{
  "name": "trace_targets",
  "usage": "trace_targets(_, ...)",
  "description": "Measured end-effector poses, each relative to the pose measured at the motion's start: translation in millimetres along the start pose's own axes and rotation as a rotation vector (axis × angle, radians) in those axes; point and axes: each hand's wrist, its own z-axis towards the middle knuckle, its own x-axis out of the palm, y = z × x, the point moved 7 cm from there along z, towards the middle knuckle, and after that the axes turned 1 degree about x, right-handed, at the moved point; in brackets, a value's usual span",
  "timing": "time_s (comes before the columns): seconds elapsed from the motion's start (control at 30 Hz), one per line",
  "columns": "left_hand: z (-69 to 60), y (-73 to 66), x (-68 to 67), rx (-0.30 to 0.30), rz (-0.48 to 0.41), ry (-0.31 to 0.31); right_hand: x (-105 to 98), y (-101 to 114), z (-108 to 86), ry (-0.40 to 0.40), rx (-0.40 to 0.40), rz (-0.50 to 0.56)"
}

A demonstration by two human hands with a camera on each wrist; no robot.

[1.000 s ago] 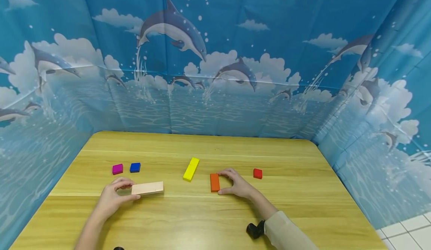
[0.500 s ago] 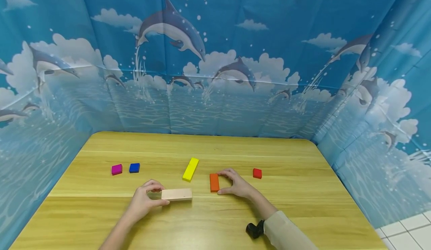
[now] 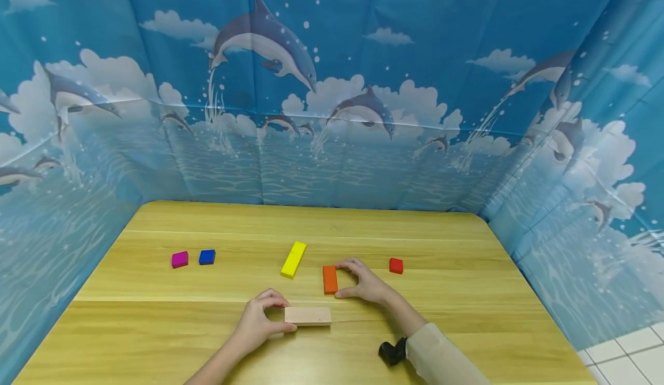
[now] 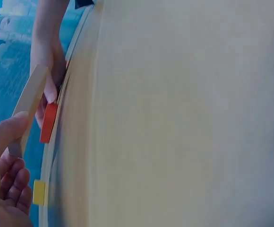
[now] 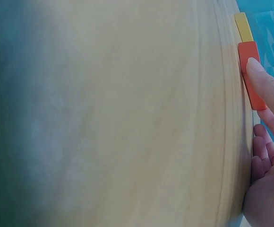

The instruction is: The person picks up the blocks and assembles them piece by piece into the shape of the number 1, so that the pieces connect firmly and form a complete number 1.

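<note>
My left hand point(image 3: 256, 320) pinches one end of a plain wooden block point(image 3: 308, 316) between thumb and fingers, in front of the other blocks. In the left wrist view that wooden block point(image 4: 29, 101) looks raised off the table. My right hand point(image 3: 367, 286) holds an orange block point(image 3: 329, 280) by its two ends, thumb near and fingers far, and the block sits on the table. The thumb covers part of the orange block point(image 5: 251, 90) in the right wrist view. Left of it lies a yellow block point(image 3: 293, 259), slanted and untouched.
A magenta block point(image 3: 180, 259) and a blue block point(image 3: 207, 257) lie at the table's left. The small red block point(image 3: 396, 265) is right of my right hand. Near the right sleeve is a black object point(image 3: 392, 351). A dolphin-print curtain point(image 3: 332, 160) borders the table point(image 3: 441, 229).
My left hand has carried the wooden block rightward and nearer to me, from below the blue block to below the yellow and orange blocks. The right hand and orange block stay in place.
</note>
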Motion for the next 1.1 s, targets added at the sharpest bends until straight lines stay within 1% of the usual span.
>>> trace_targets(0.07, -1.7, -2.7, 5.8, 0.000, 0.003, 0.014, 0, -2, 1.2, -0.005, -0.008, -0.001)
trace_targets(0.1, -2.4, -4.6, 8.2, -0.002, 0.005, 0.021, 1, -7, 2.7, -0.009, -0.010, 0.000)
trace_targets(0.2, -5.7, -18.1, 12.5, 0.009, 0.004, 0.038, 3, -21, 7.7, -0.025, -0.015, -0.020)
trace_targets(0.33, -9.4, -39.0, 13.9, 0.027, 0.000, 0.051, 5, -37, 12.9, -0.028, -0.005, -0.039)
trace_targets(0.4, -10.1, -41.9, 15.0, 0.027, 0.003, 0.050, 5, -40, 13.8, -0.025, -0.004, -0.031)
trace_targets(0.47, -10.1, -38.4, 17.3, 0.029, 0.006, 0.046, 5, -40, 14.0, -0.024, -0.004, -0.022)
trace_targets(0.67, -8.2, -8.0, 27.3, 0.030, 0.012, 0.038, 5, -39, 13.6, -0.019, -0.008, -0.016)
trace_targets(0.73, -8.0, -2.0, 29.0, 0.037, 0.014, 0.037, 6, -38, 13.3, -0.017, -0.008, -0.012)
trace_targets(0.83, -8.4, 1.4, 30.4, 0.055, 0.018, 0.038, 6, -38, 13.0, -0.017, -0.006, -0.011)
trace_targets(1.1, -6.7, 1.8, 33.1, 0.092, 0.059, 0.042, 5, -41, 13.6, -0.026, -0.007, -0.028)
